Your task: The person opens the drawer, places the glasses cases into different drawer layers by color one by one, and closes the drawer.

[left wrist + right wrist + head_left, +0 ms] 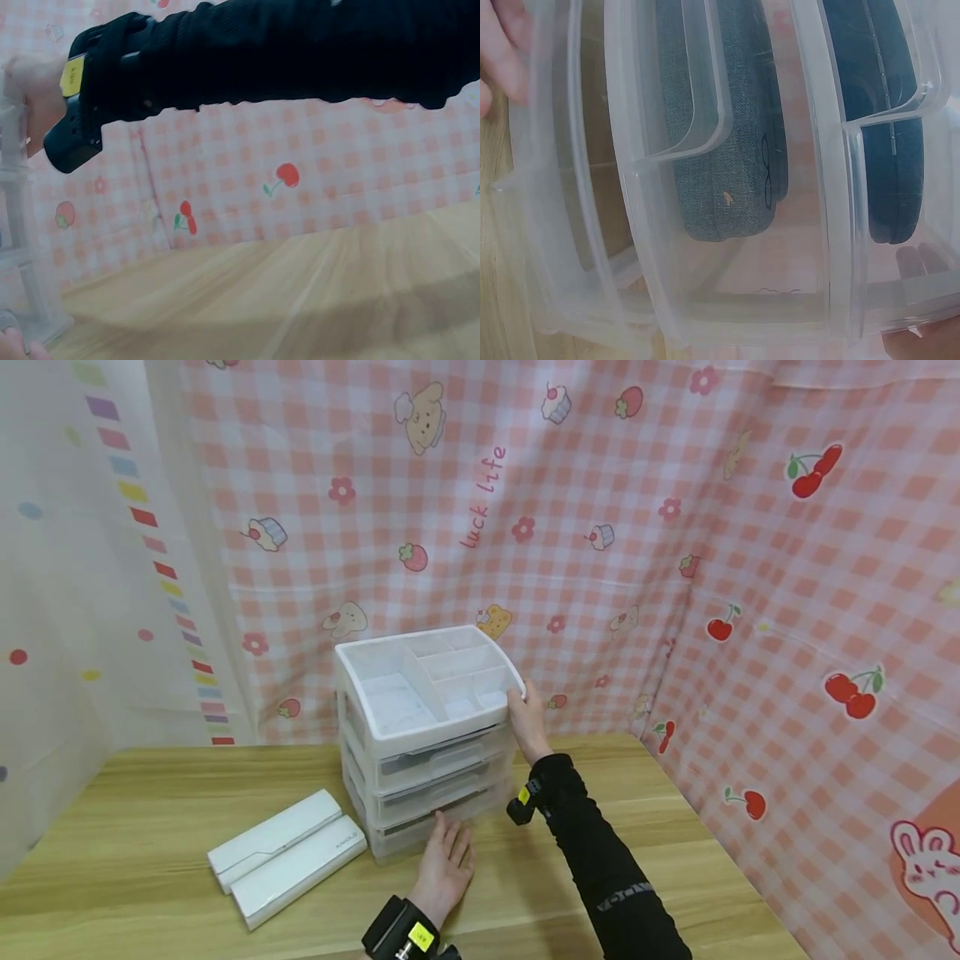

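A white plastic drawer organizer [429, 735] with three translucent drawers and a divided top tray stands on the table. My right hand [528, 722] grips the right edge of its top, thumb at the front corner. My left hand [444, 868] is at the bottom drawer [397, 842], palm turned upward, relaxed fingers right at its front. In the right wrist view, a grey-blue fabric case [731, 150] shows inside the middle drawer and a dark blue zippered case [889, 172] inside the top one. Only the fingertips [11, 345] of my left hand show in the left wrist view.
A white two-part case [288, 856] with small lettering lies left of the organizer on the wood-grain table [600, 877]. Behind and to the right hangs a pink checked curtain [450, 527]; a white curtain [67, 610] with coloured dots hangs at the left.
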Motion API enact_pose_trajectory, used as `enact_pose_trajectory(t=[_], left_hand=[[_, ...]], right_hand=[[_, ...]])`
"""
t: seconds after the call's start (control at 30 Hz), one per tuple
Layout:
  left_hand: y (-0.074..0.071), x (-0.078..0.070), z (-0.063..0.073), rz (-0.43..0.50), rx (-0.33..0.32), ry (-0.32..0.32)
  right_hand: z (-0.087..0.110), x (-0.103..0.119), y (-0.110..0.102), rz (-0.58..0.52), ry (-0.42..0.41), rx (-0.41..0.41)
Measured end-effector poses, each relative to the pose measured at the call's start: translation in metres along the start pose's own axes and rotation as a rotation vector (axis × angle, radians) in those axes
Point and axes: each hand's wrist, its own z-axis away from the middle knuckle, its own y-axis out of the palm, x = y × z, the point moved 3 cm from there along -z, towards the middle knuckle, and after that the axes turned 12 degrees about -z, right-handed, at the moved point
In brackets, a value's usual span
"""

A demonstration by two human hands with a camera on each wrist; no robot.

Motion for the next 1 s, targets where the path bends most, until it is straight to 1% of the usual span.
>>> enact_pose_trajectory(t=[0.07, 0.23, 0.43, 0.6, 0.73, 0.87, 1.0], left_hand=[[0.001, 0.003, 0.004, -0.010, 0.003, -0.011], [0.003, 0.011, 0.017, -0.054, 0.033, -0.039], [0.005, 0.021, 0.032, -0.105, 0.068, -0.072], [0.006, 0.031, 0.043, -0.138, 0.084, -0.108], [0.008, 0.037, 0.051, -0.163, 0.104, -0.127], [0.011, 0.043, 0.058, -0.165, 0.130, -0.157], [0.011, 0.050, 0.060, -0.174, 0.129, -0.172]], right_hand=[[0.000, -0.001, -0.001, 0.000, 0.005, 0.010], [0.000, -0.001, -0.001, 0.005, 0.000, 0.026], [0.001, 0.000, -0.001, 0.011, -0.006, 0.021], [0.002, 0.000, -0.001, 0.010, 0.002, 0.025], [0.001, 0.000, 0.000, 0.013, -0.008, 0.024], [0.001, 0.001, 0.000, 0.010, -0.027, 0.014], [0.001, 0.001, 0.000, -0.003, -0.029, 0.011]])
